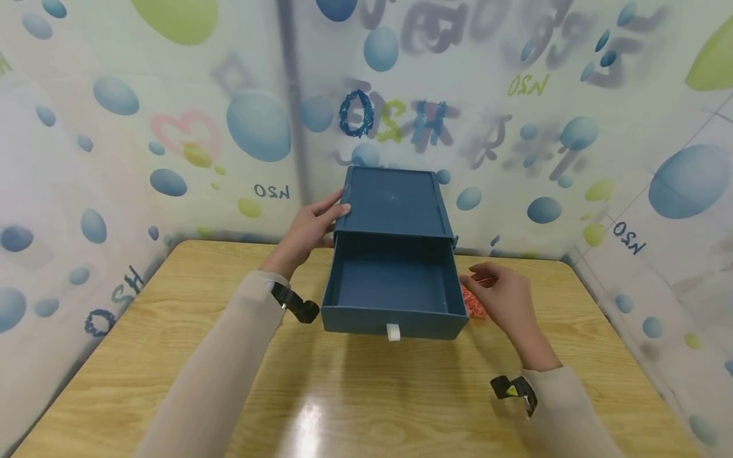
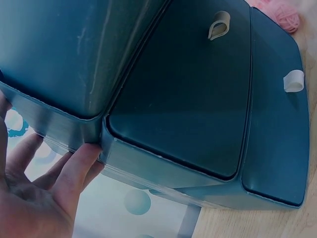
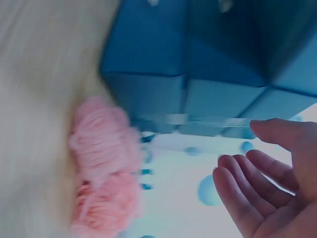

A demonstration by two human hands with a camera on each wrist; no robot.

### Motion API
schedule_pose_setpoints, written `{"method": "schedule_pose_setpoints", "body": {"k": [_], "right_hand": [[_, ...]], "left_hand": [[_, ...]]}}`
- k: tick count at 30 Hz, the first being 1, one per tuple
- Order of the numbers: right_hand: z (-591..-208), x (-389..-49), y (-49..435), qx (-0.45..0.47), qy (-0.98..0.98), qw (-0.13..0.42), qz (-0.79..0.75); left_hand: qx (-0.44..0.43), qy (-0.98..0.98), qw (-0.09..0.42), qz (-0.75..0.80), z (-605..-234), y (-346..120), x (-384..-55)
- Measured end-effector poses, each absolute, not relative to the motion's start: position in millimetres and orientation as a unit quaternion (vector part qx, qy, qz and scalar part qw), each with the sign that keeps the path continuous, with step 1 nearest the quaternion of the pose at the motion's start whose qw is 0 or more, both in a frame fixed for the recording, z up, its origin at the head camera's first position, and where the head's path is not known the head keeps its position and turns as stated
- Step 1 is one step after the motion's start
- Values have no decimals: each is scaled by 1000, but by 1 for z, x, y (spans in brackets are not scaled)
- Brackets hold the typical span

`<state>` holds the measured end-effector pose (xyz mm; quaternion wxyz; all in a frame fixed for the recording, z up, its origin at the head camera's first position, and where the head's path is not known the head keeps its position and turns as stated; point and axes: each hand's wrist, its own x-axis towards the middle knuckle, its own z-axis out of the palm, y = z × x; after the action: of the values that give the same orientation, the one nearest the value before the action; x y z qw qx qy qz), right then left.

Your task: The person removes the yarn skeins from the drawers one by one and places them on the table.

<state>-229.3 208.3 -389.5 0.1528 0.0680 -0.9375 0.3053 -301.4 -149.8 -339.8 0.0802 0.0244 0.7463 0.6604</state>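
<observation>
A blue stacked drawer box (image 1: 395, 200) stands on the table, its top drawer (image 1: 395, 323) pulled out towards me. The inside of that drawer is bare. My left hand (image 1: 309, 229) steadies the box's left side, with fingertips (image 2: 89, 151) against the side wall and at the top edge. Two lower drawers (image 2: 183, 94) are closed, with fabric pull tabs. My right hand (image 1: 506, 299) hovers off the box's right side, fingers loosely bent and holding nothing. Beside the box lie a pink yarn ball (image 3: 104, 144) and a coral yarn ball (image 3: 106, 203), partly hidden by the right hand in the head view.
The wooden table (image 1: 372, 394) runs back to a patterned backdrop (image 1: 498, 127) close behind the box. Further patterned walls rise at the left and right. Dark straps (image 1: 294, 302) sit on both wrists.
</observation>
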Motion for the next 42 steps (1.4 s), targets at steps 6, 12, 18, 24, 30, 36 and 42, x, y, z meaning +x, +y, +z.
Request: {"method": "schedule_pose_setpoints", "body": {"k": [6, 12, 18, 24, 30, 36, 42], "right_hand": [[-372, -211, 205, 73, -906, 221, 355], [-359, -191, 199, 92, -850, 276, 439], [-352, -172, 193, 130, -806, 360, 452], [-350, -156, 182, 235, -772, 417, 418], [-350, -142, 161, 284, -783, 417, 364], [-345, -132, 148, 238, -791, 489, 280], [-340, -114, 142, 252, -833, 431, 237]], "left_hand": [[22, 748, 81, 658, -340, -150, -302], [21, 745, 78, 662, -340, -149, -302], [24, 745, 75, 663, -341, -147, -302], [27, 746, 77, 661, -341, -147, -303], [26, 747, 68, 661, -341, -151, -301], [24, 741, 59, 669, -343, -151, -301], [29, 741, 59, 668, -343, -149, -301]]}}
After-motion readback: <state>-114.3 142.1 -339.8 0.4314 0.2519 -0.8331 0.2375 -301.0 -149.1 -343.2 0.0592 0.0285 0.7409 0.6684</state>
